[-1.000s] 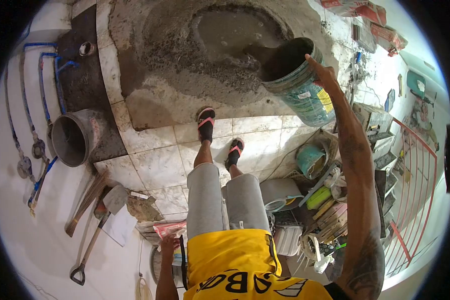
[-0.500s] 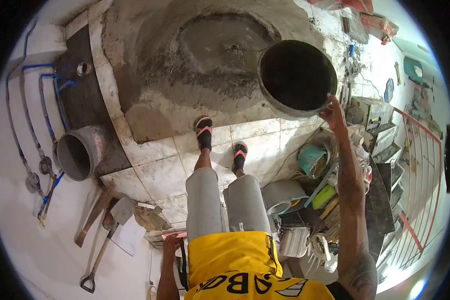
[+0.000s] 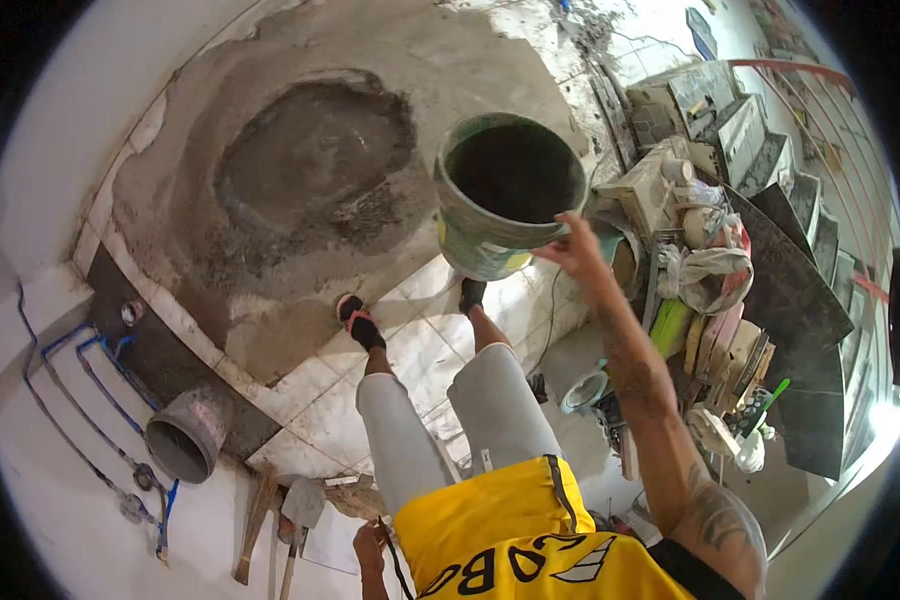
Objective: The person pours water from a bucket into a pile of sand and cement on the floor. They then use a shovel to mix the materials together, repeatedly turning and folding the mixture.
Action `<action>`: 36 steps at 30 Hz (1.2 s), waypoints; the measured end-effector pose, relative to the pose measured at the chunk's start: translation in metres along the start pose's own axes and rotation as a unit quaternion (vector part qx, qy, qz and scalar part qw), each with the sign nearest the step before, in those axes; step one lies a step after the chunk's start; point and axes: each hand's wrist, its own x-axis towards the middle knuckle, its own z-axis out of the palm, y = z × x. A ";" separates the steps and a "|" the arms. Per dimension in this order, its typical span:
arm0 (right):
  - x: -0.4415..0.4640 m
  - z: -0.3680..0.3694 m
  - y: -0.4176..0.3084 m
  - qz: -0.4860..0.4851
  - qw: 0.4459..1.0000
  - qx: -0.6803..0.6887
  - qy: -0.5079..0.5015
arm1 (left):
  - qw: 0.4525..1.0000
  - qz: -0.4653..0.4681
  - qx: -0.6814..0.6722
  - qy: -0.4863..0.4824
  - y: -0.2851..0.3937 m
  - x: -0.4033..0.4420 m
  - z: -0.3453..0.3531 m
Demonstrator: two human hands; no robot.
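Observation:
My right hand (image 3: pixel 572 246) grips the rim of a large green bucket (image 3: pixel 485 250), which hangs nearly upright with its dark opening facing up. The bucket is over the edge between the wet mortar and the tiled floor, in front of my right foot. To its left, grey water lies in a hollow in the cement mix (image 3: pixel 315 150). My left hand (image 3: pixel 370 535) is low beside the yellow shirt, its fingers curled near a dark cord; what it holds, if anything, is too small to tell.
A grey bucket (image 3: pixel 183 440) lies tilted at the left near blue pipes (image 3: pixel 100 345). A shovel (image 3: pixel 302 505) leans by the wall. At the right are stairs (image 3: pixel 740 140), a red railing (image 3: pixel 790 66), plastic bags (image 3: pixel 715 265) and a dark board (image 3: pixel 800 330).
The bucket has gone from tipped and pouring to nearly upright, and moved away from the water with my right hand. The view has turned, bringing more of the stairs into sight.

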 end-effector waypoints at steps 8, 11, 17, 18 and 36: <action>0.069 -0.116 0.032 0.134 0.935 0.325 0.044 | 0.987 0.013 0.158 0.020 -0.025 -0.064 0.106; 0.105 -0.160 0.001 0.172 0.902 0.366 0.154 | 0.986 0.027 0.163 0.019 -0.022 -0.084 0.136; 0.124 -0.130 0.010 0.099 0.922 0.343 0.150 | 0.997 0.024 0.070 0.017 0.018 -0.112 0.193; 0.127 -0.132 0.015 0.095 0.919 0.351 0.154 | 0.997 0.027 0.066 0.018 0.023 -0.116 0.199; 0.035 -0.217 0.021 0.170 0.954 0.246 0.006 | 0.970 0.206 0.129 -0.006 0.132 -0.044 0.271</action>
